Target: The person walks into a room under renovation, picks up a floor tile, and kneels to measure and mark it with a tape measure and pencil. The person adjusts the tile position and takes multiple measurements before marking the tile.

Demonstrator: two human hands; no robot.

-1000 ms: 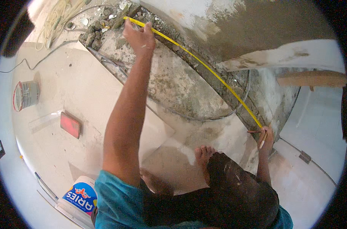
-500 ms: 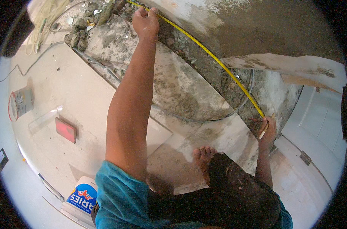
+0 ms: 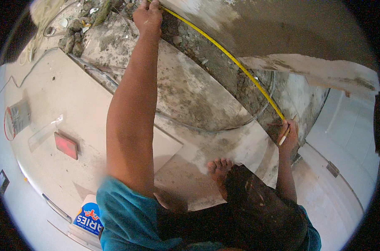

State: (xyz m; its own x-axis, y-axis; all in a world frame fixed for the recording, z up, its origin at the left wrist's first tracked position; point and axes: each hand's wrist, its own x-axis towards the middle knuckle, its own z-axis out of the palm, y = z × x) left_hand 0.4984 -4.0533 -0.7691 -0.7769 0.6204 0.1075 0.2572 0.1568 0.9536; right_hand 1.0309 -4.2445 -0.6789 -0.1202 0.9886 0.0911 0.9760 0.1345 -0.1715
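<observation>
A yellow tape measure blade (image 3: 223,49) stretches between my hands over a strip of broken soil and rubble (image 3: 240,81) along the wall. My left hand (image 3: 148,20) is closed at the far end, fingers pinched on the blade; its fingertips are partly cut off by the picture's edge. Lower right, my right hand (image 3: 287,136) grips the near end of the blade. A slim, pencil-like stick with a white end (image 3: 284,138) also sits between its fingers. The tape's case cannot be made out.
A grey cable (image 3: 198,129) loops over the stained tiles (image 3: 202,92). Concrete lumps (image 3: 73,39) lie far left. A red rectangular block (image 3: 66,145) and a clear tub (image 3: 17,119) stand on the left floor. A white bucket with a blue label (image 3: 88,215) is beside my left sleeve.
The whole view has shifted slightly, so the scene sits a little further left and up. Both hands keep hold of the tape, which stays stretched along the strip.
</observation>
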